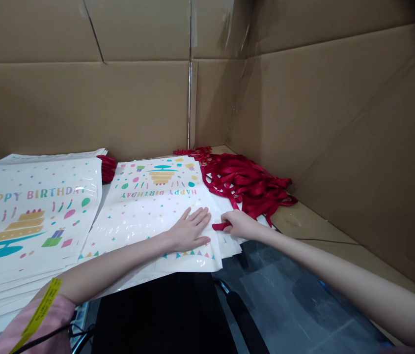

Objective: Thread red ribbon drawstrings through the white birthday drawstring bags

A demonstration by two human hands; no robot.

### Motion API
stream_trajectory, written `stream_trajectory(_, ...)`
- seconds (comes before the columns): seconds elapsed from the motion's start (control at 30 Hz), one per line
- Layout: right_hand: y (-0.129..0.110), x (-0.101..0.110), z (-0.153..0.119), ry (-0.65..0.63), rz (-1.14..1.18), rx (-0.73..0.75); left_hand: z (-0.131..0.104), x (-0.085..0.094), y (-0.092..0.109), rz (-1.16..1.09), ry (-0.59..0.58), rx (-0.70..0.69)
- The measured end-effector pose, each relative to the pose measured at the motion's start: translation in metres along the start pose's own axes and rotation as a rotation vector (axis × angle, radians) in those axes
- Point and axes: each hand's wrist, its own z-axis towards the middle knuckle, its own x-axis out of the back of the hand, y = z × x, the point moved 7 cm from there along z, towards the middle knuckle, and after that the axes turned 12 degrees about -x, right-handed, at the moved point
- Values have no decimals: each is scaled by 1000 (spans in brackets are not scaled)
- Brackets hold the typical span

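Note:
My left hand (189, 230) lies flat with fingers spread on a white bag (148, 216) printed with a cake, balloons and upside-down "HAPPY BIRTHDAY" lettering. At the bag's right edge, my right hand (239, 224) is closed around a red ribbon (220, 226), whose short end sticks out to the left of the fingers. A heap of red ribbons (255, 184) lies just beyond the right hand, spilling from the right side of the bag pile. More white sheets or bags show beneath the top one, their edges fanned near the right hand.
A second stack of birthday bags (34, 216) sits at the left, with bundled red ribbon (107, 168) at its far corner. Cardboard walls (321, 113) enclose the back and right. Below the front edge are a black chair (163, 314) and the grey floor (288, 295).

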Motion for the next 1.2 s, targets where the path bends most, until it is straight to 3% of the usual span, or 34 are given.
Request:
stream_trajectory(0.13,-20,-1,11,20,0,44,3,-1,-1,-10,-27,-12)
stream_trajectory(0.3,-19,-9,19,1,57,80,3,-3,-2,19,-1,-5)
stream_trajectory(0.6,0,-5,7,-3,61,132,1,-7,-4,40,17,-11)
stream_trajectory(0.77,31,0,-7,-30,-30,84,0,-5,-3,30,5,-4)
stream_trajectory(0.9,51,5,-16,25,-81,40,0,-3,-4,-1,3,-2)
stream_trajectory(1.0,39,5,-15,85,-119,74,2,-3,-4,-18,-4,-1)
stream_trajectory(1.2,-20,1,1,182,-61,213,7,-2,-3,-12,-7,7)
